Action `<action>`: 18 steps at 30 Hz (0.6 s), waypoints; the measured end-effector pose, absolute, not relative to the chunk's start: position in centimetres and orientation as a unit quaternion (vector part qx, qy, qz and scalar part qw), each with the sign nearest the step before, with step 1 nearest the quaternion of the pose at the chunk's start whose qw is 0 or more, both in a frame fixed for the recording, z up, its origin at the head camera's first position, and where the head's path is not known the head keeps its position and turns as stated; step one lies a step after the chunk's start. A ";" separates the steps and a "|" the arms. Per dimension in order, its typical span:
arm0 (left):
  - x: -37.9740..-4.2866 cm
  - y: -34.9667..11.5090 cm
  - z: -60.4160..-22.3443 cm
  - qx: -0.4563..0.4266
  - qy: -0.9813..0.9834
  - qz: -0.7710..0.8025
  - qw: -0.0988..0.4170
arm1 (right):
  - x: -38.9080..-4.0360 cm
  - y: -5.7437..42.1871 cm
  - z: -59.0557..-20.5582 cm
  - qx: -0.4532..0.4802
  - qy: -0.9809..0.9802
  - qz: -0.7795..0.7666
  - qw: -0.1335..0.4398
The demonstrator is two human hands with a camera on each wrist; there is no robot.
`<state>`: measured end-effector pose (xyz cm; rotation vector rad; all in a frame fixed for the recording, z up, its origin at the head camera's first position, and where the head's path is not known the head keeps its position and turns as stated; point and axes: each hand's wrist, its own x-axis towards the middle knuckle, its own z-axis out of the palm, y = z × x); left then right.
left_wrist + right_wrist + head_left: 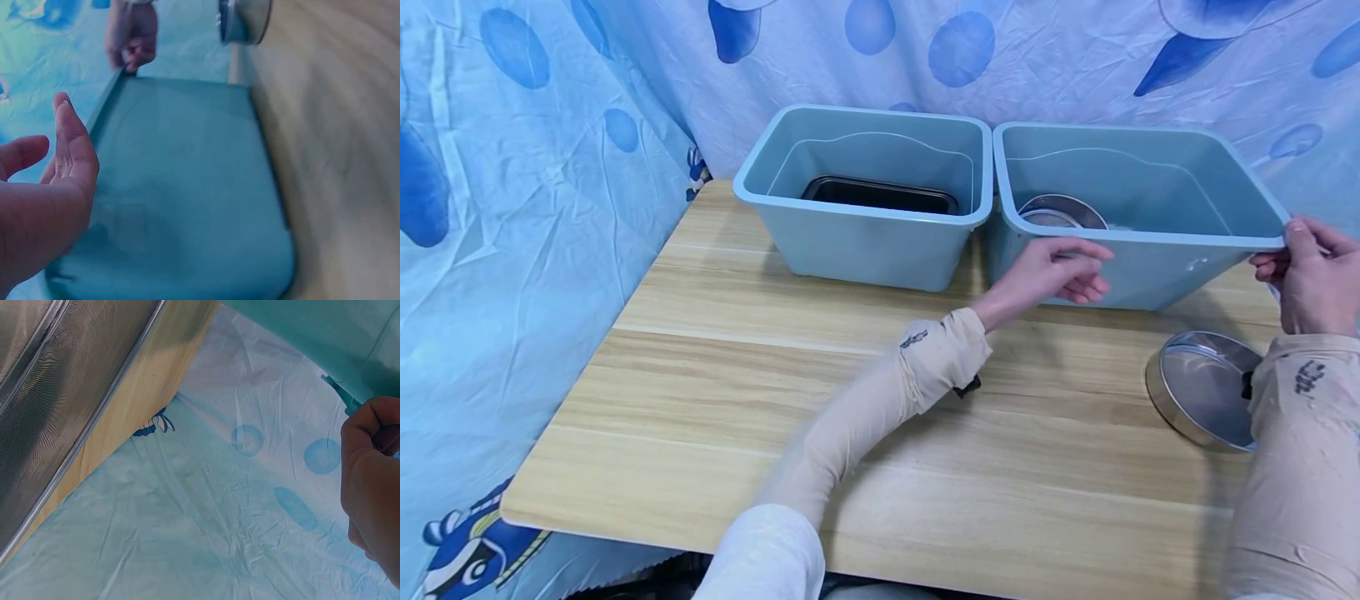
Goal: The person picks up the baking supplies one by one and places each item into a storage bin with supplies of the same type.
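My right hand (1318, 279) grips the front right corner of the right-hand blue plastic bin (1150, 271); the right wrist view also has this hand (375, 481) on the rim. My left hand (1056, 271) is just in front of that bin's near wall, fingers loosely bent and holding nothing. Seen from the left wrist, the left hand (56, 187) has its thumb apart from the fingers. Inside this bin, at its left end, lies a round metal piece (1078, 210), partly hidden by the rim. A round metal sieve (1206, 387) rests on the table beside my right forearm.
To the left stands a second blue bin (865, 246), its rim close against the first, with a black rectangular pan (880, 194) inside. Both bins are at the back of the wooden table (700, 400). A blue patterned cloth (512, 250) hangs behind and at the left.
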<state>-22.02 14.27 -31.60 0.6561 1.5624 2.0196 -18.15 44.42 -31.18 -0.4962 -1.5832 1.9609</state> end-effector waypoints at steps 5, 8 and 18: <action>-21.0 15.7 -33.3 0.220 0.591 0.721 0.287 | -18.3 44.4 -31.2 -0.185 -0.587 0.734 0.285; -20.3 16.7 -34.3 0.200 0.612 0.705 0.297 | -18.3 44.3 -31.2 -0.182 -0.581 0.740 0.286; -18.3 19.9 -37.3 0.161 0.647 0.676 0.314 | -18.3 44.5 -31.5 -0.184 -0.576 0.742 0.290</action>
